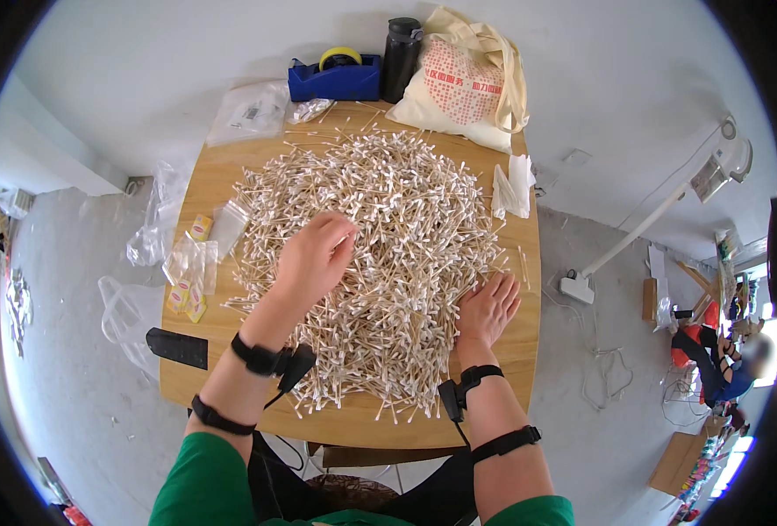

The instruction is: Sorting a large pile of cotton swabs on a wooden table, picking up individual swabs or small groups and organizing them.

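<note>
A big, messy heap of cotton swabs [388, 280] is spread over the middle of the wooden table [517, 377]. The left hand [312, 257] is held at the heap with its fingers curled in. Whether a swab is pinched there cannot be told, as the fingertips are partly hidden. The right hand [487, 309] is laid open, palm down, with its fingers a little apart, at the right edge of the heap.

With sticks this thin, a soft touch seems best, so that none is bent and no white tip is squashed. Likely, only a few are best touched at once, so that loose ones are not pushed off the side.

At the back, a plump cloth bag [454, 92] is seen, but what is inside is hidden. The black bottle [401, 61] beside it is topped with a lid. A yellow tape roll [340, 54] is held in a blue tape holder [334, 81]. On the left, small yellow packets [201, 228] are placed by a clear bag [194, 259]; whether some are inside it cannot be told.
</note>
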{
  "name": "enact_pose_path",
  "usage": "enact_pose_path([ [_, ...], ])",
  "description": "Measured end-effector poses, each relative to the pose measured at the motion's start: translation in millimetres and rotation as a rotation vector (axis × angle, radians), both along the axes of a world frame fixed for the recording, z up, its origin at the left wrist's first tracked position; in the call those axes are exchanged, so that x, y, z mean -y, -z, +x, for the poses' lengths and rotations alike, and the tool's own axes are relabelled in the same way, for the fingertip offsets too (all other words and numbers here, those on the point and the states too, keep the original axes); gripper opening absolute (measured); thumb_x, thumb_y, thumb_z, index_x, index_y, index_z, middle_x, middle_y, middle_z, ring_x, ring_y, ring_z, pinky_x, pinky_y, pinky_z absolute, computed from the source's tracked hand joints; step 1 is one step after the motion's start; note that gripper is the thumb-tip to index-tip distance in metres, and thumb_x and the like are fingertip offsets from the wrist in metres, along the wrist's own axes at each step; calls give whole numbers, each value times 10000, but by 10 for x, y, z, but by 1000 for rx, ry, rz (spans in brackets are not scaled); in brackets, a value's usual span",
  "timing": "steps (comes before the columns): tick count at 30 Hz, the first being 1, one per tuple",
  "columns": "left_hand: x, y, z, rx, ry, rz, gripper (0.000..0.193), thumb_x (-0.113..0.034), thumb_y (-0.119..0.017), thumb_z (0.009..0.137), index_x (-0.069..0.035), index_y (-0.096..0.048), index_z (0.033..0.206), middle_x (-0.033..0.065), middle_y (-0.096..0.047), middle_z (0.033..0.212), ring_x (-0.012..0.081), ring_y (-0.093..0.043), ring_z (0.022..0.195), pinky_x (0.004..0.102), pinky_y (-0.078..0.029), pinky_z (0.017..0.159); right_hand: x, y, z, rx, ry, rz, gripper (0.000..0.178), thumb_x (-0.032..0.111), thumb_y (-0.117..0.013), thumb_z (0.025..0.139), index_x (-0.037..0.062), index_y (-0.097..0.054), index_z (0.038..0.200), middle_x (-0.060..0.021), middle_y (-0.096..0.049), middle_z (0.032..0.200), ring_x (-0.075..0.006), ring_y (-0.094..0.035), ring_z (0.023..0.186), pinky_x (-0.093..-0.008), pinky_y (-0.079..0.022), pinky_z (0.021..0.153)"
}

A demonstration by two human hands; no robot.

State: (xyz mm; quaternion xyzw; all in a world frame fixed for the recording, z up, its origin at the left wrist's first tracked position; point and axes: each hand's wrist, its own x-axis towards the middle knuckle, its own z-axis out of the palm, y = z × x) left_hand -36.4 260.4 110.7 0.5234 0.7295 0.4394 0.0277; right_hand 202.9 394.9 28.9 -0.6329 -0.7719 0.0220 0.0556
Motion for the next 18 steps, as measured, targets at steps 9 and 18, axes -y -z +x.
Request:
enact_pose_path([
  [9,-1264,-89,-440,-133,-81,-59,142,-146,-554,869,-121,-660,959,87,-644,950,310,-637,844,404,-511,719,17,-27,-21,10,10,-35,560,272,-444,916,-3,-327,1390,-178,-276,1487,-337,-200,1405,-456,-127,1150],
  [18,-1287,38,-554,-237,177,-539,113,-104,-569,837,-113,-667,892,78,-632,949,278,-622,861,401,-493,723,1,-33,-15,-12,16,-42,581,283,-452,915,-13,-325,1399,-184,-262,1492,-337,-191,1407,-460,-116,1152],
])
